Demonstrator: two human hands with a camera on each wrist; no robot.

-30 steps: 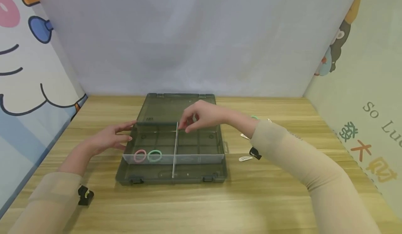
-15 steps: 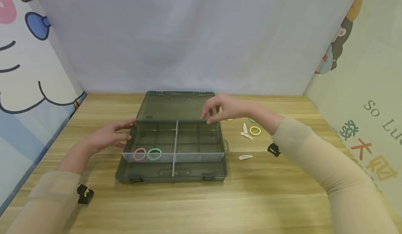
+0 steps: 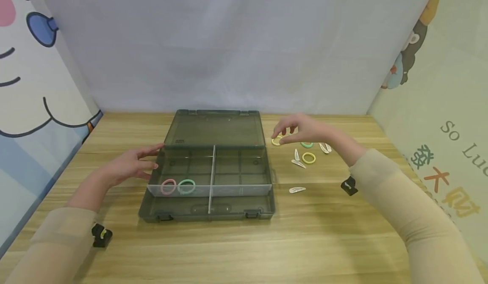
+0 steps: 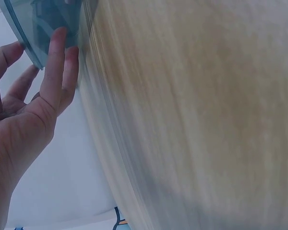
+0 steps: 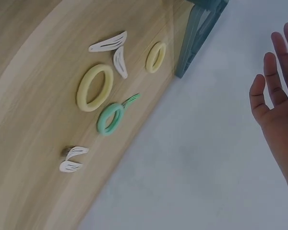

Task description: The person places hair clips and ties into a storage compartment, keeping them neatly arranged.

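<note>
My left hand (image 3: pixel 131 165) touches the left side of a dark translucent divider box (image 3: pixel 236 211), fingers extended along its wall. The box's lid (image 3: pixel 217 127) lies back. A pink hair tie (image 3: pixel 168 180) and a green hair tie (image 3: pixel 186 180) sit inside, by the clear divider in the left compartment. To the right of the lid, my right hand (image 3: pixel 303 129) hovers over a yellow hair tie (image 3: pixel 273 143), thumb and fingers apart. Nothing shows between them. The right wrist view has those fingers spread, away from the tabletop things.
Another yellow hair tie (image 3: pixel 309 163), a green one (image 5: pixel 100 125) and a thin green item (image 5: pixel 131 99) lie right of the box. Several white snap hair clips (image 3: pixel 297 190) are scattered around them on the wooden table (image 3: pixel 213 254). A pale curtain (image 3: pixel 244 55) hangs behind.
My right hand has moved right from over the box's divider, past the lid, to the far yellow hair tie. My left hand stays at the box's side.
</note>
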